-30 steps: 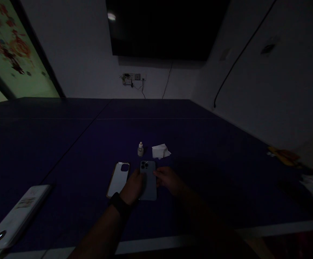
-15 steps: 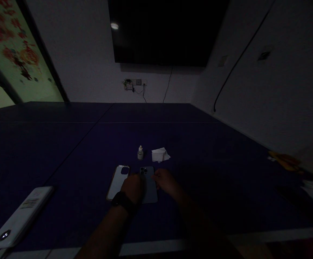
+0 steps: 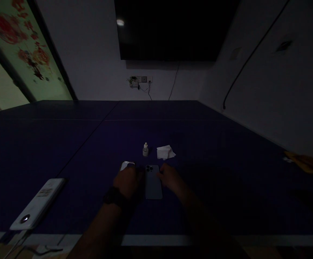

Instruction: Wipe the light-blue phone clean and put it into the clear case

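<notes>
phone (image 3: 153, 182) flat on desk (image 3: 64, 151), long axis away from person | left hand (image 3: 126, 181) over case (image 3: 127, 165) left of phone, grip unclear | right hand (image 3: 169, 178) touching phone's right edge, loose, nearer

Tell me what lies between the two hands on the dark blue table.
In the head view, a grey-blue smartphone lies flat, camera side up, between the left hand and the right hand; the right fingertips reach its edge.

blue table (image 3: 64, 144), phone (image 3: 153, 183), case (image 3: 126, 165), bottle (image 3: 145, 150), tissue (image 3: 166, 152)
</notes>
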`<action>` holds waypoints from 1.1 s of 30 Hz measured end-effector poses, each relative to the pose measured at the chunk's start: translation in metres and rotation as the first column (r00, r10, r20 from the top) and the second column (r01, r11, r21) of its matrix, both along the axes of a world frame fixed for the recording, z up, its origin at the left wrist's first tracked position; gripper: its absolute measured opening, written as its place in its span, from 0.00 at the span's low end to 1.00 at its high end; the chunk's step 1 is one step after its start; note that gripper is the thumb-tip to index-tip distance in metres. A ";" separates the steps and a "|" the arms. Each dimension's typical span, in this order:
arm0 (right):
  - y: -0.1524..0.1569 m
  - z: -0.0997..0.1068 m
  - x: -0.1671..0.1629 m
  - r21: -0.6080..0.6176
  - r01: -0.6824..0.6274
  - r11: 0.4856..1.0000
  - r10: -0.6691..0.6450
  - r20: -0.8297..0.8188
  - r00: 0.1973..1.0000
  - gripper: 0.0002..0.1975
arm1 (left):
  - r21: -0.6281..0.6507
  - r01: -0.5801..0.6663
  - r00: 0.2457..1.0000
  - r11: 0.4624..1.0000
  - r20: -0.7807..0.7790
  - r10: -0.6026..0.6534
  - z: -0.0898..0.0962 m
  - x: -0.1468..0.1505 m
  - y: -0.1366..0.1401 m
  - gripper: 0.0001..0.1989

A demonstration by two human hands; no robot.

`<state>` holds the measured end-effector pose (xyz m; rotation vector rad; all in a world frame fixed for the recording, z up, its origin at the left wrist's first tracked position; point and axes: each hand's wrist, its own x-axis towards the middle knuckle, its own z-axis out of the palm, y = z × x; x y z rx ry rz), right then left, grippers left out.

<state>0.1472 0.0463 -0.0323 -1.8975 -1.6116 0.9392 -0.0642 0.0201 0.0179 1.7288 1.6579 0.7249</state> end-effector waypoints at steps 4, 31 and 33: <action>-0.001 0.001 0.002 -0.002 0.017 1.000 -0.017 -0.040 0.999 0.08 | 0.049 -0.140 0.833 0.989 -0.534 0.144 0.020 -0.014 -0.003 0.30; -0.012 0.022 0.014 0.222 -0.182 0.958 0.265 -0.439 0.858 0.18 | -0.151 0.385 0.682 0.910 0.711 -0.171 -0.023 0.023 -0.044 0.25; -0.004 0.017 0.015 0.212 -0.186 0.959 0.258 -0.389 0.884 0.16 | -0.141 0.344 0.841 0.928 0.486 -0.237 -0.022 0.017 -0.038 0.25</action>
